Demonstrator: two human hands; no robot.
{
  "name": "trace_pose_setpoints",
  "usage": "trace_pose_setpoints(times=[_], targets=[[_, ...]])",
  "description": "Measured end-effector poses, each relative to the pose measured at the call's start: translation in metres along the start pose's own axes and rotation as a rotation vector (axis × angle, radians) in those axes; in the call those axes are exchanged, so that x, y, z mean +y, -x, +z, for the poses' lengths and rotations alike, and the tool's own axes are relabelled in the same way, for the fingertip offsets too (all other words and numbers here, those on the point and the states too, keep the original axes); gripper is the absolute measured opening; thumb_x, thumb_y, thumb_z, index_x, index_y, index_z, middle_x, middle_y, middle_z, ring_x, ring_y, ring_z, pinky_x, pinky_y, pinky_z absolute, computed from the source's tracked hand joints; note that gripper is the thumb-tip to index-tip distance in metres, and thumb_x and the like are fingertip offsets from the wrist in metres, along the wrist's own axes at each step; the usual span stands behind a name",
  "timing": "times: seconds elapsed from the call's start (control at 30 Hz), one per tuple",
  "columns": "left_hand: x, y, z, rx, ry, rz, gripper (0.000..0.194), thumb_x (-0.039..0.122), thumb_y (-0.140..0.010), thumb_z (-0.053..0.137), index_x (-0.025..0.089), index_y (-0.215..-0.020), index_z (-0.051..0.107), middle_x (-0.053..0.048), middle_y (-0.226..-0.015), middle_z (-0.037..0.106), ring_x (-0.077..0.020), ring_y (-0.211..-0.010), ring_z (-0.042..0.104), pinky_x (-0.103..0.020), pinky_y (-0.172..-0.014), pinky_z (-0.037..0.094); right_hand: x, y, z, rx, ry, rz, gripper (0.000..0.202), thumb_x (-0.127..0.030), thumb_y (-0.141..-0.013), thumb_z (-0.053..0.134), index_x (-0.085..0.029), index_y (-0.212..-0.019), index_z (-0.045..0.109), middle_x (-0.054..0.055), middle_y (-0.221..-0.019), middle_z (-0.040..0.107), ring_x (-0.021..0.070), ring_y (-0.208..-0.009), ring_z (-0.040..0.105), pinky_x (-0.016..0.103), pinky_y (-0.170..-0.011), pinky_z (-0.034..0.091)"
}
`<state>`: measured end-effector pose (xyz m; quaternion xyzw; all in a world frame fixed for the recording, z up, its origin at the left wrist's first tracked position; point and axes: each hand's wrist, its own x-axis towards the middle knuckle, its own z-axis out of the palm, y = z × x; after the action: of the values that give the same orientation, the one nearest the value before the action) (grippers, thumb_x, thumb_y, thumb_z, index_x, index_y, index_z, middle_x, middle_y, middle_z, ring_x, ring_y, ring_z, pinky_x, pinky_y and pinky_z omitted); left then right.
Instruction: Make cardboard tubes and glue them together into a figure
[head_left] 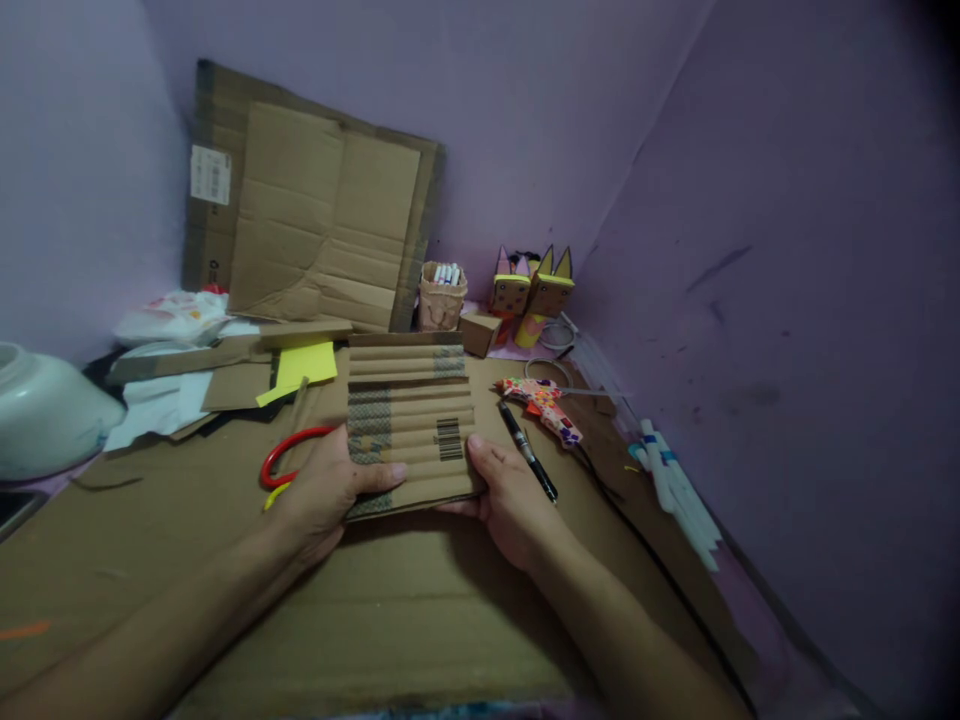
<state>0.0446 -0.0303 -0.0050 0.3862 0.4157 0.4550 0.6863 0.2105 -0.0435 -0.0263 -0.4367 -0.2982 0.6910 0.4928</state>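
Observation:
A creased piece of cardboard point(420, 425) with horizontal folds, a barcode and patterned strips is held up over the cardboard-covered table. My left hand point(334, 490) grips its left edge, the thumb lying across the front. At the lower right corner, my right hand point(506, 485) pinches the same piece, thumb in front and fingers partly hidden behind. Scissors with red handles point(271, 462) lie just beyond my left hand, partly covered. A black marker point(529, 452) and a flower-patterned glue gun point(544, 402) rest to the right of the piece.
Large cardboard sheets point(322, 210) lean on the back wall. A cup of markers point(442, 295) and small cat-eared figures point(532, 290) stand at the back. Yellow paper point(306, 368) and scraps lie left. Glue sticks point(679, 490) and a black cable are right. A white rounded vessel point(49, 415) stands far left.

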Motion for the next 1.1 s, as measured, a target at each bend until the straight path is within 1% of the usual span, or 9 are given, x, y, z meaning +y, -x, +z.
trace_pose_setpoints(times=[0.17, 0.33, 0.4, 0.5, 0.7, 0.9, 0.97, 1.03, 1.1], targets=[[-0.001, 0.001, 0.003, -0.019, 0.064, -0.004, 0.061, 0.006, -0.053, 0.078, 0.013, -0.111, 0.062, -0.010, -0.104, 0.072, -0.0309, -0.100, 0.065, -0.041, -0.087, 0.052, 0.002, 0.000, 0.002, 0.001, -0.035, -0.026, 0.027, -0.041, -0.077, 0.062, -0.015, -0.083, 0.068, 0.009, -0.084, 0.074, 0.0256, -0.087, 0.069, 0.038, -0.069, 0.057], [-0.008, 0.001, 0.004, -0.040, 0.137, -0.091, 0.055, 0.009, -0.057, 0.076, 0.014, -0.111, 0.064, -0.010, -0.100, 0.073, -0.0309, -0.097, 0.066, -0.042, -0.086, 0.052, 0.004, -0.001, 0.001, 0.018, -0.051, -0.056, 0.027, -0.043, -0.075, 0.064, -0.016, -0.079, 0.067, 0.009, -0.085, 0.074, 0.0254, -0.090, 0.068, 0.039, -0.073, 0.057], [-0.009, 0.001, 0.004, -0.019, 0.139, -0.091, 0.054, 0.009, -0.058, 0.076, 0.013, -0.110, 0.065, -0.010, -0.100, 0.074, -0.0305, -0.096, 0.067, -0.041, -0.086, 0.052, 0.005, -0.002, 0.001, 0.011, -0.050, -0.056, 0.027, -0.043, -0.075, 0.064, -0.016, -0.079, 0.067, 0.009, -0.085, 0.074, 0.0254, -0.090, 0.068, 0.039, -0.073, 0.057], [-0.008, 0.001, 0.004, 0.005, 0.118, -0.047, 0.055, 0.009, -0.056, 0.076, 0.012, -0.110, 0.064, -0.009, -0.099, 0.074, -0.0298, -0.095, 0.066, -0.040, -0.085, 0.052, 0.004, -0.001, 0.002, 0.018, -0.031, -0.043, 0.027, -0.042, -0.077, 0.063, -0.016, -0.083, 0.068, 0.009, -0.086, 0.074, 0.0254, -0.090, 0.068, 0.039, -0.071, 0.058], [-0.008, -0.001, 0.001, -0.022, 0.047, -0.020, 0.049, 0.015, -0.061, 0.075, 0.011, -0.109, 0.063, -0.011, -0.096, 0.074, -0.0281, -0.085, 0.068, -0.038, -0.072, 0.055, 0.003, 0.002, 0.004, 0.058, 0.008, -0.030, 0.028, -0.041, -0.079, 0.059, -0.016, -0.084, 0.069, 0.010, -0.084, 0.074, 0.0264, -0.086, 0.070, 0.039, -0.066, 0.059], [-0.008, -0.002, -0.001, -0.054, 0.034, -0.036, 0.055, 0.014, -0.058, 0.078, 0.012, -0.111, 0.063, -0.011, -0.096, 0.073, -0.0269, -0.082, 0.068, -0.032, -0.063, 0.054, 0.003, 0.002, 0.003, 0.053, 0.023, -0.037, 0.027, -0.041, -0.080, 0.059, -0.017, -0.088, 0.069, 0.008, -0.085, 0.074, 0.0258, -0.088, 0.069, 0.038, -0.065, 0.060], [-0.007, -0.003, -0.003, -0.075, 0.039, -0.050, 0.055, 0.014, -0.059, 0.077, 0.012, -0.112, 0.063, -0.011, -0.095, 0.074, -0.0251, -0.078, 0.068, -0.030, -0.059, 0.052, 0.000, 0.002, 0.001, 0.033, 0.024, -0.026, 0.026, -0.039, -0.081, 0.058, -0.017, -0.088, 0.069, 0.008, -0.088, 0.074, 0.0258, -0.090, 0.069, 0.038, -0.067, 0.060], [-0.006, -0.004, -0.005, -0.089, 0.042, -0.058, 0.052, 0.015, -0.061, 0.077, 0.012, -0.111, 0.063, -0.010, -0.093, 0.074, -0.0217, -0.070, 0.067, -0.029, -0.055, 0.050, -0.005, 0.003, 0.000, -0.023, 0.032, 0.004, 0.024, -0.037, -0.081, 0.059, -0.016, -0.088, 0.069, 0.009, -0.091, 0.074, 0.0258, -0.091, 0.069, 0.038, -0.068, 0.059], [-0.006, -0.004, -0.007, -0.099, 0.052, -0.065, 0.049, 0.015, -0.063, 0.076, 0.011, -0.110, 0.064, -0.009, -0.092, 0.073, -0.0185, -0.065, 0.065, -0.028, -0.054, 0.049, -0.009, 0.004, -0.003, -0.089, 0.042, 0.031, 0.024, -0.036, -0.079, 0.061, -0.015, -0.089, 0.068, 0.010, -0.094, 0.073, 0.0256, -0.091, 0.069, 0.038, -0.070, 0.059]])
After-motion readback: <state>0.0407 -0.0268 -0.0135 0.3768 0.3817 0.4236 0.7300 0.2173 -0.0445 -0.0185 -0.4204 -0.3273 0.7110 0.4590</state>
